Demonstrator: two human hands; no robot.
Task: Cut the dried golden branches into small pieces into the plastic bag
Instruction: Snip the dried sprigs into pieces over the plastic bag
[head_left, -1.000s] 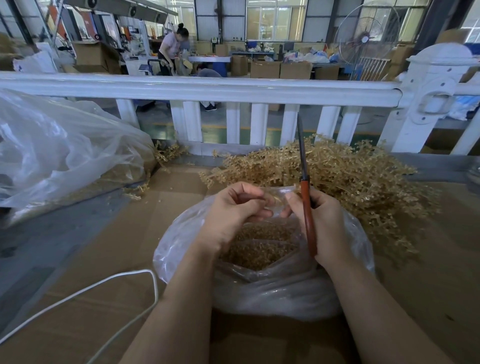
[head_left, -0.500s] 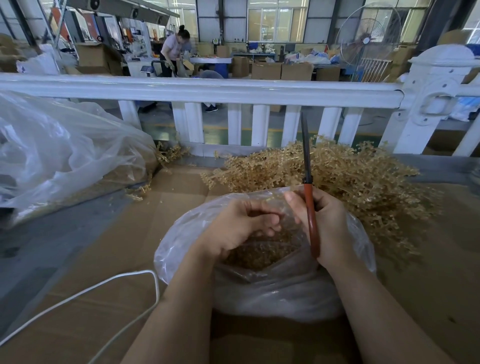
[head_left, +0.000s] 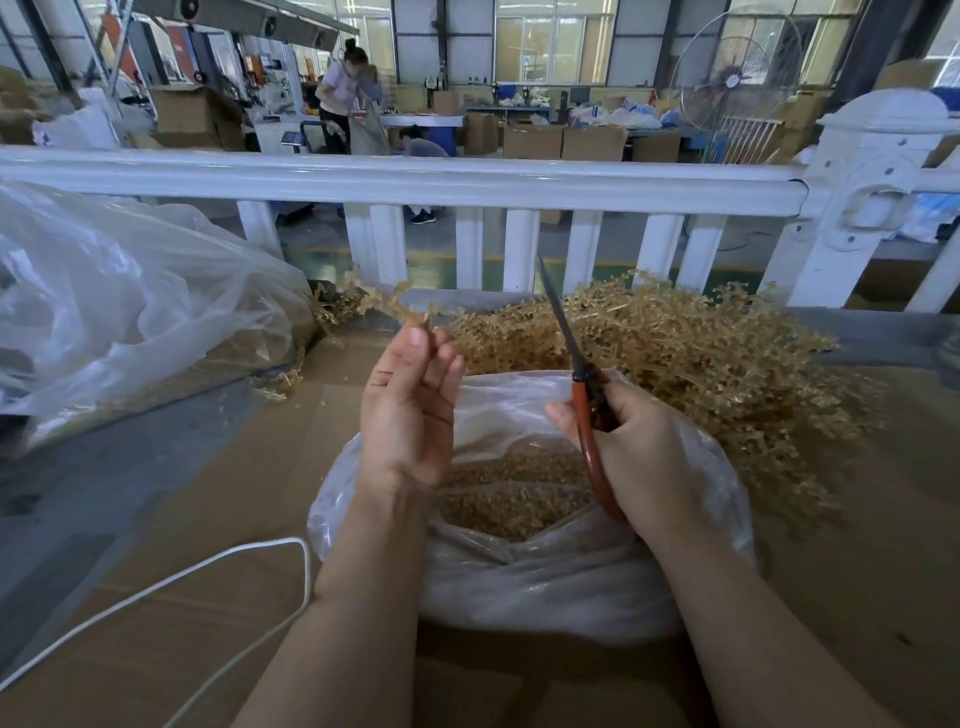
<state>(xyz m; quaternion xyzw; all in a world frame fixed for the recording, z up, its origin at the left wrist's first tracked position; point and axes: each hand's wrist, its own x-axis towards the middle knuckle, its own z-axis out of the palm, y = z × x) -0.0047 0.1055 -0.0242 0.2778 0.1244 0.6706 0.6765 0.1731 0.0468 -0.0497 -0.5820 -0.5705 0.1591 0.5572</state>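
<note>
Here, a person's two bare hands work above an open plastic bag (head_left: 545, 582) that sits near the front edge of a cardboard-covered table (head_left: 156, 649), roughly at its middle. The left hand (head_left: 410, 410) is raised palm-up over the bag's left rim, its thumb and fingertips pinching the stem of one golden branch (head_left: 387, 301), which stretches away to the left toward the back edge. The right hand (head_left: 634, 441) is curled around the orange handles of a pair of scissors (head_left: 582, 384), held over the bag's right side with the dark blades pointing up and away; whether the blades are parted cannot be told. Inside the bag lies a layer of small golden cut pieces (head_left: 511, 493). Just behind the bag, along the back edge, a large pile of uncut golden branches (head_left: 701, 374) spreads toward the right. A big crumpled clear bag (head_left: 119, 306) rests at the left edge, and a white cord (head_left: 208, 566) loops across the front left corner. A white railing (head_left: 415, 182) runs behind the table.
</note>
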